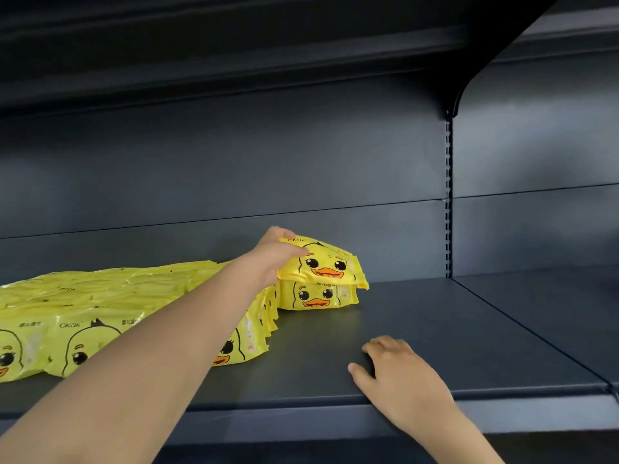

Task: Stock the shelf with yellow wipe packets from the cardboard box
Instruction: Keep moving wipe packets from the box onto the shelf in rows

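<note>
Fingers (285, 233) and thumb of our left hand (273, 259) pinch the left end of a yellow wipe packet (330, 262). It lies on a second packet (318, 296) at the back of the dark shelf (452, 329), just right of the stocked rows (100, 296). Our right hand (397, 371) rests relaxed on the shelf front, holding nothing. We judge the packet light, soft and slick-filmed, so gripping across its padded body should hold better than its crimped edge.

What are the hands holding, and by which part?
Left hand grips the top duck wipe packet by its left end; right hand rests on the shelf, holding nothing.
</note>
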A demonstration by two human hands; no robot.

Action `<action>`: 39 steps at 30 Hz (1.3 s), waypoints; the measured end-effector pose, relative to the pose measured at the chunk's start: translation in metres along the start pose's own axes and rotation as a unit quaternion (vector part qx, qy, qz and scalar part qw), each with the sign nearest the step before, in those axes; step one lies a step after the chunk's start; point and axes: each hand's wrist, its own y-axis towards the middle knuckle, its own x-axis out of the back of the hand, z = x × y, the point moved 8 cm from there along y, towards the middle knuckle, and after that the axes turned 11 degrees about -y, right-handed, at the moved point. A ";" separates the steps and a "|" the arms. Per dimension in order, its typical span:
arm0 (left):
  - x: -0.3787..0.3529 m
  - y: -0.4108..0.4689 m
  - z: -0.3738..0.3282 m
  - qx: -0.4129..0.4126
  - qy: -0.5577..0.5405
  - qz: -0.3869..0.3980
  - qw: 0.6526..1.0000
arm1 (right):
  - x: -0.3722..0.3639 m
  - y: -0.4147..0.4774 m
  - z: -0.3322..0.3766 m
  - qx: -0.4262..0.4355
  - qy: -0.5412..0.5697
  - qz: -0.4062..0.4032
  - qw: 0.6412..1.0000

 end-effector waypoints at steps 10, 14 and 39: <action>-0.019 0.042 0.011 -0.123 0.214 0.032 0.969 | 0.000 0.001 -0.001 0.007 0.015 -0.009 1.000; -0.028 0.043 0.016 -0.168 0.486 0.052 0.856 | 0.000 0.000 -0.001 0.003 0.011 -0.008 1.000; -0.009 0.014 -0.006 -0.188 0.716 0.086 0.666 | 0.001 0.007 0.001 -0.038 0.012 0.067 0.997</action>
